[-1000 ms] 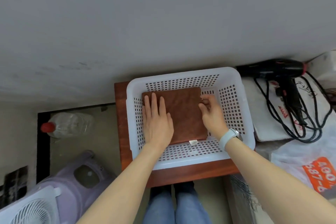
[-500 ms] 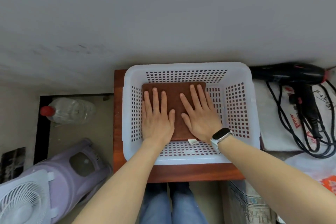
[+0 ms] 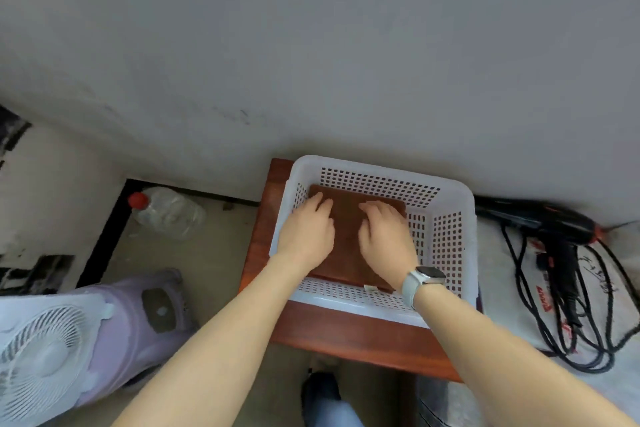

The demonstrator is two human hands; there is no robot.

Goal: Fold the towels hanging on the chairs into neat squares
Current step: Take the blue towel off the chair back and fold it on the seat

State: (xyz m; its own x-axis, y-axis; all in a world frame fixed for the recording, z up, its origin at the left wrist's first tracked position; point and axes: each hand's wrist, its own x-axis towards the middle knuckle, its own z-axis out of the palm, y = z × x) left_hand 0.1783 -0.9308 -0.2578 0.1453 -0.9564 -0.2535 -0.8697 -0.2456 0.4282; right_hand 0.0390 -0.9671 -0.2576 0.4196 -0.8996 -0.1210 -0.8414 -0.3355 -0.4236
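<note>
A brown towel (image 3: 346,239), folded into a flat square, lies on the floor of a white perforated plastic basket (image 3: 446,239). My left hand (image 3: 306,230) rests on the towel's left half and my right hand (image 3: 386,237), with a watch on its wrist, rests on the right half. Both hands lie palm down with the fingers somewhat bent at the knuckles, holding nothing. A small white label sticks out at the towel's near edge. No chair or other towel is in view.
The basket sits on a reddish wooden stool (image 3: 349,333) against a grey wall. A black hair dryer (image 3: 550,229) with tangled cord lies to the right. A plastic bottle (image 3: 166,208) and a lilac fan heater (image 3: 90,333) stand on the floor at left.
The view has swung left and tilted. My fingers, flat and spread on the towel half a second ago, now look more bent; a second ago my right hand was at the towel's right edge.
</note>
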